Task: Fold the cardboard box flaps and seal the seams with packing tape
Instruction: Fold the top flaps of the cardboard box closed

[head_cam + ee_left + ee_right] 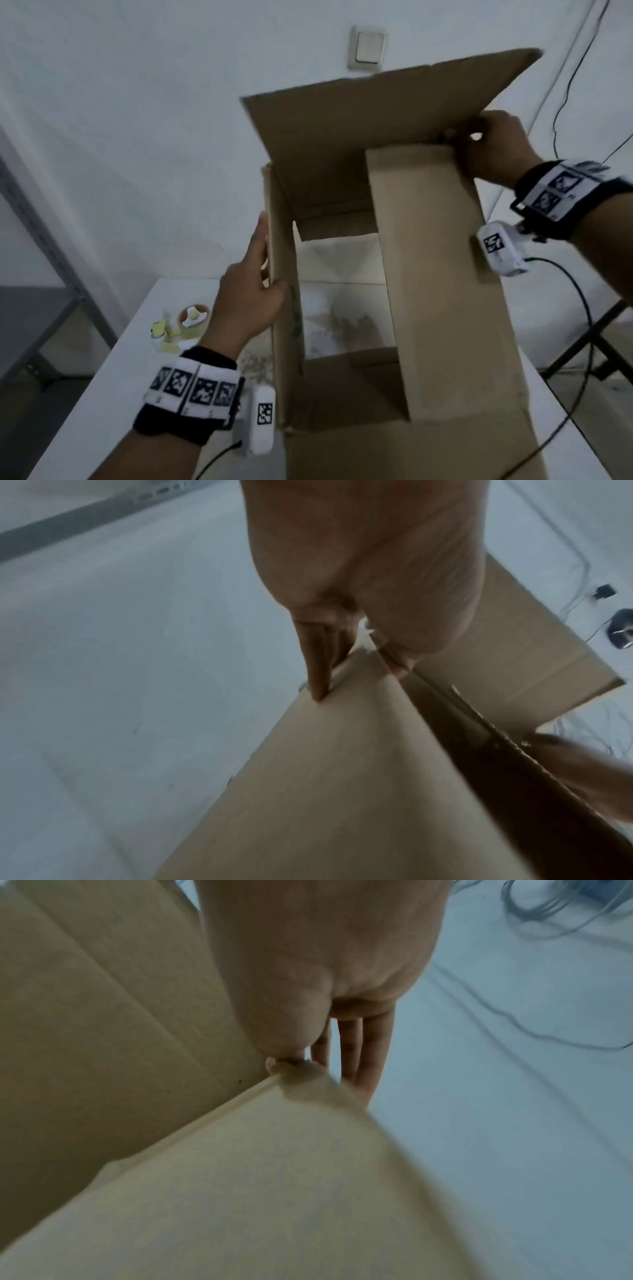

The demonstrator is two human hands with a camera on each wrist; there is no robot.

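Flap folding in hand, no tape applied. Cardboard box (445,308) stands centre frame on white table (102,394). Left hand (248,294) grips the left flap; right hand (493,144) grips the far flap's corner. Next: fold both inward. Tape roll (193,317) lies lower left.

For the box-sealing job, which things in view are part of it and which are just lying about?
Part of the job:
cardboard box
far flap
left hand on the left flap
right hand
tape roll

Lying about:
wall switch
metal shelf
hanging cables
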